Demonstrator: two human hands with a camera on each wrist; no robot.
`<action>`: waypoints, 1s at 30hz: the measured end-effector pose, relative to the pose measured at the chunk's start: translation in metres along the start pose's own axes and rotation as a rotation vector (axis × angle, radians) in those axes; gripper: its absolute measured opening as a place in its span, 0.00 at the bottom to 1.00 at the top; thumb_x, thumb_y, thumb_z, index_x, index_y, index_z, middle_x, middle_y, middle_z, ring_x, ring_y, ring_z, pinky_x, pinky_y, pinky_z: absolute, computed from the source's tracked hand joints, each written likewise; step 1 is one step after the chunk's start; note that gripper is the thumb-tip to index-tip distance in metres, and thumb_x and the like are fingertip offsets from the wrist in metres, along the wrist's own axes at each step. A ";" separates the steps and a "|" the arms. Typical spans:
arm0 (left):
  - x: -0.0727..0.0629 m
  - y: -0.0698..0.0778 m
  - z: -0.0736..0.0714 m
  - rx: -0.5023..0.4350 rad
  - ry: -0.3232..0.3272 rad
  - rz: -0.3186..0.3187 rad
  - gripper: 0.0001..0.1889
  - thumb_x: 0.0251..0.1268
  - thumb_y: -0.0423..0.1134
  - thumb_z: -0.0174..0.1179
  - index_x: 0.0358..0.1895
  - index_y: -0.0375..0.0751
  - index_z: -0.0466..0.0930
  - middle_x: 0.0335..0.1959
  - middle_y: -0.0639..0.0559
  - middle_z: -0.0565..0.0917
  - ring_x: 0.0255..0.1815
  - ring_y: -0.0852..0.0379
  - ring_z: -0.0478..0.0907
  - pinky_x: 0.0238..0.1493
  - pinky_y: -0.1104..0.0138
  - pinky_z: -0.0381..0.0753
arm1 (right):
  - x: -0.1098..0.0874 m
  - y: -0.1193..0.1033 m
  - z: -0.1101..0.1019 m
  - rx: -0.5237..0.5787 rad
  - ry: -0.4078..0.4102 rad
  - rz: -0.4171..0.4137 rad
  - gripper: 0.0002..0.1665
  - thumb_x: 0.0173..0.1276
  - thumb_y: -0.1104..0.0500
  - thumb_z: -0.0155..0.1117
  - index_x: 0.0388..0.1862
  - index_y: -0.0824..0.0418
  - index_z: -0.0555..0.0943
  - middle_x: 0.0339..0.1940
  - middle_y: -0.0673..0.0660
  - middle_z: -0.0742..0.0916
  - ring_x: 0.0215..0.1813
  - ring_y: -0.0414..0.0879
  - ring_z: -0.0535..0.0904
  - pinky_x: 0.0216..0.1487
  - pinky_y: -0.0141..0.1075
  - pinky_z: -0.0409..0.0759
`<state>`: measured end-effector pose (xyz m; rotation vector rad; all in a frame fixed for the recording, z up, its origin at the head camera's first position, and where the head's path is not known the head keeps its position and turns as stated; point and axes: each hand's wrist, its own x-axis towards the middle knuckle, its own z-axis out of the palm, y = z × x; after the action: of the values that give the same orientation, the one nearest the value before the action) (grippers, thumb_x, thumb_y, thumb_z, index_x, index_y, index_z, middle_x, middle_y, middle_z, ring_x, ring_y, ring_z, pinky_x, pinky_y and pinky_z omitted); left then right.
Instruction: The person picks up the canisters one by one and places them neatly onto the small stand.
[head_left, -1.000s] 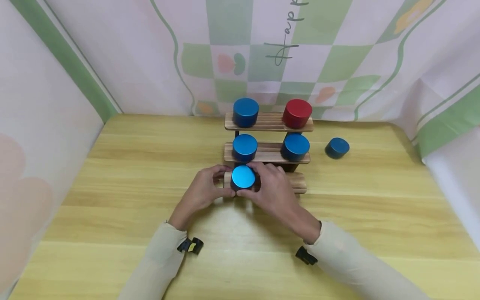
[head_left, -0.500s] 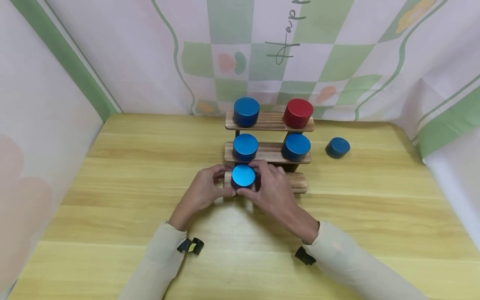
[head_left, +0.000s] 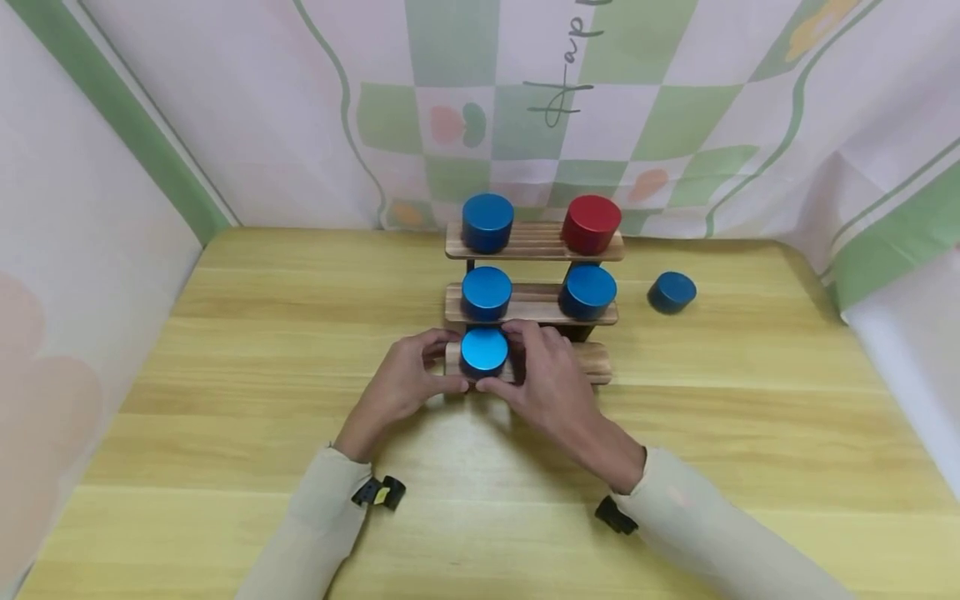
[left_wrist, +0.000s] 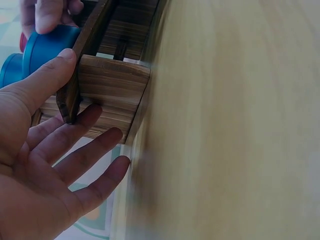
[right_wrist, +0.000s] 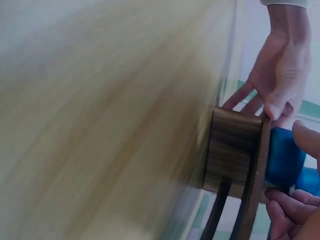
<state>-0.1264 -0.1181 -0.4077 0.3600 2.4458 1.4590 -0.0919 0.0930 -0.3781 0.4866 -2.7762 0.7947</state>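
Note:
A three-tier wooden display stand [head_left: 596, 363] stands on the table. On the left of its lowest tier sits a plain blue cylinder [head_left: 483, 352], like a small tin. My right hand [head_left: 555, 383] holds this cylinder, thumb in front and index finger behind. With my left hand [head_left: 405, 375] I grip the left end of that tier. In the left wrist view the left thumb [left_wrist: 57, 67] lies at the tier's edge, and the other fingers spread past its far side. Close beside it in the right wrist view is the blue cylinder [right_wrist: 284, 157].
The middle tier bears two blue cylinders, one left [head_left: 486, 293] and one right [head_left: 588, 292]. Above them, the top tier carries a blue cylinder [head_left: 487, 222] and a red cylinder [head_left: 592, 224]. Another blue cylinder [head_left: 672, 292] stands on the table [head_left: 750, 400] right of the stand. A patterned curtain [head_left: 525, 125] hangs behind.
Both hands stay almost where they were, around the lowest tier's left end. The right thumb has shifted slightly away from the left thumb. The head view has moved a little.

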 end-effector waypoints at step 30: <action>0.000 -0.001 0.000 0.026 -0.001 -0.016 0.33 0.54 0.40 0.77 0.65 0.41 0.76 0.62 0.48 0.79 0.61 0.46 0.77 0.61 0.56 0.77 | -0.022 0.099 -0.107 -0.073 0.137 0.306 0.35 0.67 0.53 0.72 0.62 0.74 0.73 0.57 0.73 0.79 0.57 0.69 0.73 0.54 0.62 0.72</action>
<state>-0.1268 -0.1186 -0.4085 0.3461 2.4634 1.4219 -0.0967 0.2362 -0.3424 -0.0083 -2.7731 0.7512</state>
